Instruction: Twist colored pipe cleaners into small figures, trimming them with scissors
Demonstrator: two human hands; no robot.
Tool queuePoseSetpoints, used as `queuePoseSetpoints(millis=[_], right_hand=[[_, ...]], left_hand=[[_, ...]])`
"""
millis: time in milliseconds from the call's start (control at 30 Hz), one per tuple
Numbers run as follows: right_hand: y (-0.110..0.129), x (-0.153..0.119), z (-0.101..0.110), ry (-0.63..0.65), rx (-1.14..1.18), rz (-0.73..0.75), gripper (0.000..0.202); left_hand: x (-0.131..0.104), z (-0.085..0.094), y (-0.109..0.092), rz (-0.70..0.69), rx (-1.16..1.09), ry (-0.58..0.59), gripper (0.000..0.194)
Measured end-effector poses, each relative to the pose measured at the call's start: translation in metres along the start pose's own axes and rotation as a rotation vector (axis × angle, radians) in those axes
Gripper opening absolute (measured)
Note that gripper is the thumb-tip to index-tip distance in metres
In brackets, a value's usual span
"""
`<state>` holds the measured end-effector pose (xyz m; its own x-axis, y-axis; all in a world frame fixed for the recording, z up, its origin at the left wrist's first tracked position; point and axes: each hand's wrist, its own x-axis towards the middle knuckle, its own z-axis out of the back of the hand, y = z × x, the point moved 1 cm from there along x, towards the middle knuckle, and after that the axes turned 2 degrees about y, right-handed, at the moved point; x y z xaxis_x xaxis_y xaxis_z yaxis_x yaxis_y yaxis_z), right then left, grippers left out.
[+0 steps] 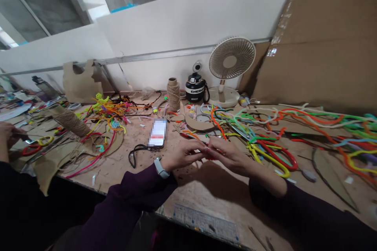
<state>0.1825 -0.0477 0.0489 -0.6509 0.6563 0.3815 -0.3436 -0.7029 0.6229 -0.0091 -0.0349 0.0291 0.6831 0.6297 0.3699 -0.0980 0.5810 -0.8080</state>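
Note:
My left hand and my right hand meet at the middle of the workbench, fingers pinched together. Between the fingertips a small orange-red piece shows, mostly hidden by the fingers; an orange strand rises beside them. Both hands close on this piece. A phone with a lit screen lies left of my left hand, its black strap beside it. Scissors with red and yellow handles rest to the right of my right hand among colourful pipe cleaners.
A twine spool, a black bottle and a white fan stand at the back. A clear ruler lies at the front edge. Far left, another person's hand is near red-and-yellow scissors. A tilted twine cone and tangled strands lie left.

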Motion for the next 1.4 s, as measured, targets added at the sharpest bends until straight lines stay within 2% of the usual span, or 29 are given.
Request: queuePoseSetpoints(millis=[133,200,267,367,433,500,600,800,1033,1267,1400], right_hand=[[0.002,0.0,0.001,0.065,0.158,-0.109,0.043],[0.001,-0.001,0.002,0.047,0.203,-0.164,0.047],[-0.003,-0.002,0.005,-0.062,0.245,-0.233,0.049],[-0.008,-0.002,0.006,-0.263,0.354,-0.319,0.046],[-0.009,-0.002,0.004,-0.294,0.391,-0.36,0.039],[-0.008,-0.001,-0.002,-0.259,0.373,-0.39,0.035],[-0.005,-0.001,-0.011,-0.245,0.319,-0.394,0.034],[-0.007,-0.004,-0.017,-0.342,0.182,-0.37,0.027],[-0.011,-0.004,-0.017,-0.392,0.294,-0.439,0.031],[-0.008,-0.004,-0.019,-0.441,0.213,-0.306,0.026],[-0.007,-0.005,-0.021,-0.466,0.177,-0.27,0.024]], left_hand=[[-0.001,0.0,-0.002,0.046,-0.083,0.031,0.017],[-0.001,-0.004,-0.001,0.104,-0.152,0.02,0.02],[-0.002,-0.008,0.002,0.173,-0.248,-0.078,0.025],[-0.001,-0.012,0.006,0.27,-0.38,-0.344,0.029],[0.0,-0.013,0.007,0.313,-0.438,-0.454,0.031],[0.001,-0.014,0.007,0.331,-0.469,-0.494,0.033],[0.001,-0.015,0.008,0.314,-0.471,-0.505,0.034],[-0.002,-0.019,0.009,0.307,-0.408,-0.453,0.034],[-0.004,-0.02,0.004,0.198,-0.165,-0.452,0.029],[-0.004,-0.02,0.004,0.185,-0.101,-0.479,0.028],[-0.003,-0.016,0.0,0.044,0.109,-0.477,0.021]])
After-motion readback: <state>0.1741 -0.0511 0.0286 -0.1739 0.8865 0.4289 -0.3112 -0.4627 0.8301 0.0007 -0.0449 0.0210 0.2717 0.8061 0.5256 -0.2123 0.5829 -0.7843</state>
